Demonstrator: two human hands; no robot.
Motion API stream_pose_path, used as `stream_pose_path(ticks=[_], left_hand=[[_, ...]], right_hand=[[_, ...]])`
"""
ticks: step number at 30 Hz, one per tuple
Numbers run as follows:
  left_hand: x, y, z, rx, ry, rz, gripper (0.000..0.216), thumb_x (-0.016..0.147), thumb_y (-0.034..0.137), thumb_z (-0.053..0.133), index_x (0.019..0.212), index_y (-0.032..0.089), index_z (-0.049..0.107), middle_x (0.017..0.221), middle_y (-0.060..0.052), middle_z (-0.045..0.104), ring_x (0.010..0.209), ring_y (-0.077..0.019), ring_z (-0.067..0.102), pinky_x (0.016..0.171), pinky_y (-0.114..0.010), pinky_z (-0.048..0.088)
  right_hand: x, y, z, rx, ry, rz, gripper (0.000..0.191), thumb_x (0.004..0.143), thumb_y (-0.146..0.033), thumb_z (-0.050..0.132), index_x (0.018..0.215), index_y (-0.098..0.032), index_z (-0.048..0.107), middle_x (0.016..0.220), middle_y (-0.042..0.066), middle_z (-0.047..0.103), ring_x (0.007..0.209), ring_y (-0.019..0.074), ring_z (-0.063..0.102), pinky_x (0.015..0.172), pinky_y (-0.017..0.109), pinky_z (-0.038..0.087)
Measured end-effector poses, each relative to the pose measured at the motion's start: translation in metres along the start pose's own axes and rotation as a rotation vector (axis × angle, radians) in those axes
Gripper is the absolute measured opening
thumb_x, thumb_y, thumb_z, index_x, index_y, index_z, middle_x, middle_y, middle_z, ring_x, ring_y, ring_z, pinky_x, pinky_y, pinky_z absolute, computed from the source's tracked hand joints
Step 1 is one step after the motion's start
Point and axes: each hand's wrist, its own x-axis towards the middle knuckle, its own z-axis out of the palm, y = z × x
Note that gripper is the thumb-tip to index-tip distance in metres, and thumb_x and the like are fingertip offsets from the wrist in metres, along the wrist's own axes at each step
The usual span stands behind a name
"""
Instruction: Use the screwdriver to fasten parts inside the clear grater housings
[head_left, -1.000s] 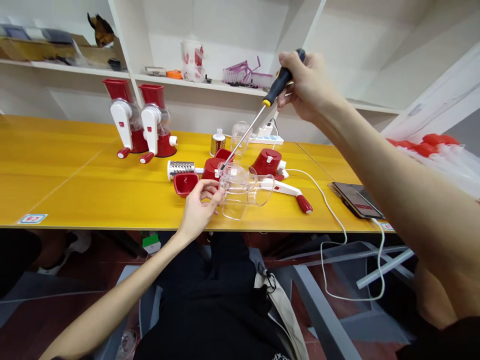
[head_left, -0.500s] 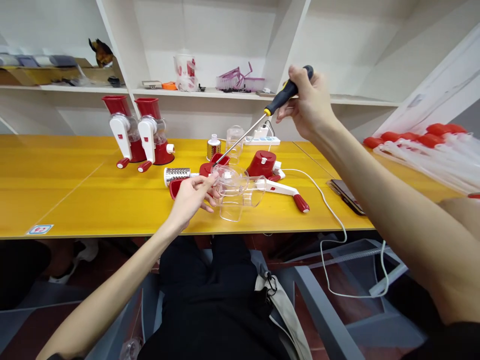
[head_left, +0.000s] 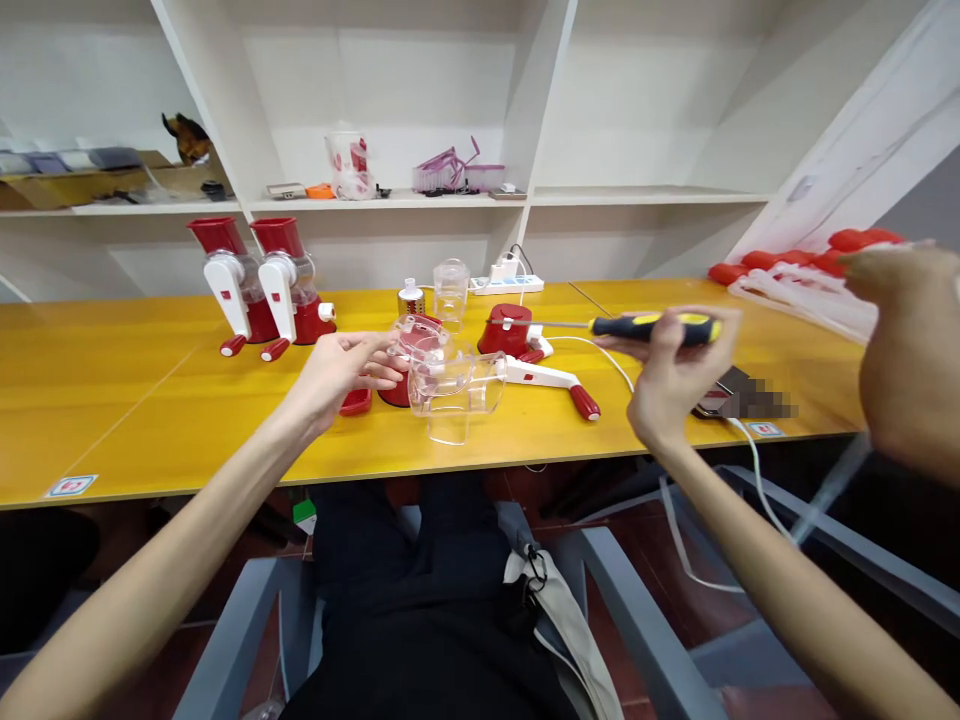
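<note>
My left hand [head_left: 337,375] pinches the rim of a clear plastic grater body [head_left: 456,392] over the front of the table. In my right hand [head_left: 667,375] is a screwdriver [head_left: 652,328] with a black and yellow handle, its shaft lying nearly level and pointing left. The shaft's tip passes in front of a red grater base [head_left: 502,338]. A white crank handle [head_left: 547,376] with a red grip lies right of the clear body. Red parts [head_left: 355,402] sit behind and beside my left fingers, partly hidden.
Two assembled red and white rotary graters [head_left: 289,280] stand at the back left. A metal grating drum [head_left: 410,298], a clear container [head_left: 451,290] and a power strip [head_left: 506,285] are at the back. Another person's hand [head_left: 911,350] is at the right, near a phone [head_left: 739,395].
My right hand has lowered and moved right, swinging the screwdriver from steeply tilted to nearly level, away from the clear body. Another person's hand has come in at the right.
</note>
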Motion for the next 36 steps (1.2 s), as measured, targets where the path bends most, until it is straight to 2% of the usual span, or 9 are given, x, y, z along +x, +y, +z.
stream_pose_path(ticks=[4, 8, 14, 20, 24, 28, 30, 32, 36], left_hand=[[-0.005, 0.013, -0.017, -0.022, 0.078, 0.01, 0.018, 0.086, 0.028, 0.071, 0.091, 0.011, 0.073, 0.08, -0.009, 0.08, 0.062, -0.0107, 0.071, 0.056, -0.015, 0.055], [-0.036, 0.011, -0.035, -0.046, 0.111, 0.014, 0.015, 0.082, 0.026, 0.075, 0.086, 0.012, 0.071, 0.077, -0.005, 0.078, 0.06, -0.0078, 0.066, 0.051, -0.01, 0.051], [-0.093, -0.035, -0.051, -0.028, -0.037, -0.137, 0.034, 0.072, 0.043, 0.085, 0.078, 0.012, 0.072, 0.066, -0.002, 0.069, 0.047, -0.0084, 0.054, 0.03, -0.012, 0.039], [-0.13, -0.082, -0.045, -0.099, -0.149, -0.31, 0.044, 0.071, 0.052, 0.087, 0.082, 0.012, 0.074, 0.067, -0.004, 0.07, 0.047, -0.0098, 0.058, 0.033, -0.014, 0.045], [-0.146, -0.104, -0.032, -0.142, -0.231, -0.363, 0.045, 0.076, 0.055, 0.084, 0.082, 0.012, 0.073, 0.07, -0.006, 0.073, 0.049, -0.01, 0.062, 0.035, -0.013, 0.046], [-0.15, -0.127, -0.011, -0.166, -0.344, -0.432, 0.045, 0.076, 0.053, 0.085, 0.084, 0.011, 0.073, 0.075, -0.009, 0.077, 0.051, -0.0125, 0.066, 0.038, -0.016, 0.05], [-0.145, -0.135, 0.001, -0.188, -0.392, -0.434, 0.048, 0.073, 0.054, 0.087, 0.086, 0.01, 0.072, 0.079, -0.012, 0.079, 0.053, -0.0144, 0.069, 0.04, -0.019, 0.053], [-0.138, -0.14, 0.011, -0.208, -0.402, -0.422, 0.051, 0.071, 0.055, 0.089, 0.089, 0.01, 0.073, 0.083, -0.013, 0.08, 0.057, -0.0161, 0.071, 0.043, -0.021, 0.055], [-0.127, -0.141, 0.021, -0.21, -0.379, -0.398, 0.051, 0.072, 0.052, 0.09, 0.098, 0.01, 0.077, 0.086, -0.01, 0.079, 0.064, -0.0159, 0.073, 0.05, -0.021, 0.057]], right_hand=[[-0.049, 0.02, -0.008, -0.115, -0.275, -0.096, 0.042, 0.096, -0.046, 0.06, 0.119, -0.01, 0.06, 0.108, 0.007, 0.067, 0.094, 0.0092, 0.066, 0.083, 0.026, 0.061], [-0.073, 0.042, 0.004, -0.216, -0.526, -0.15, 0.042, 0.097, -0.046, 0.059, 0.121, -0.012, 0.063, 0.118, 0.009, 0.066, 0.109, 0.0129, 0.065, 0.099, 0.035, 0.059], [-0.088, 0.058, 0.03, -0.292, -0.812, -0.076, 0.043, 0.098, -0.046, 0.056, 0.127, -0.015, 0.061, 0.126, 0.01, 0.063, 0.115, 0.0143, 0.063, 0.103, 0.036, 0.058], [-0.082, 0.059, 0.052, -0.27, -0.886, 0.082, 0.043, 0.097, -0.046, 0.058, 0.124, -0.013, 0.062, 0.124, 0.01, 0.064, 0.114, 0.0146, 0.063, 0.103, 0.038, 0.058], [-0.085, 0.033, 0.033, -0.212, -0.752, 0.242, 0.044, 0.097, -0.046, 0.057, 0.127, -0.014, 0.06, 0.125, 0.01, 0.063, 0.114, 0.0143, 0.063, 0.101, 0.036, 0.058], [-0.127, -0.023, -0.01, -0.117, -0.616, 0.493, 0.049, 0.101, -0.052, 0.046, 0.128, -0.012, 0.055, 0.111, 0.008, 0.064, 0.093, 0.0088, 0.063, 0.083, 0.026, 0.06], [-0.158, -0.053, -0.022, -0.035, -0.703, 0.661, 0.052, 0.102, -0.057, 0.041, 0.126, -0.013, 0.053, 0.108, 0.007, 0.064, 0.077, 0.005, 0.062, 0.065, 0.02, 0.058], [-0.184, -0.073, -0.022, 0.066, -0.873, 0.839, 0.056, 0.093, -0.061, 0.056, 0.125, -0.015, 0.055, 0.114, 0.009, 0.064, 0.077, 0.0076, 0.067, 0.055, 0.021, 0.059], [-0.208, -0.08, -0.006, 0.252, -1.099, 1.111, 0.056, 0.088, -0.059, 0.067, 0.116, -0.01, 0.062, 0.103, 0.008, 0.068, 0.074, 0.0086, 0.069, 0.053, 0.019, 0.059]])
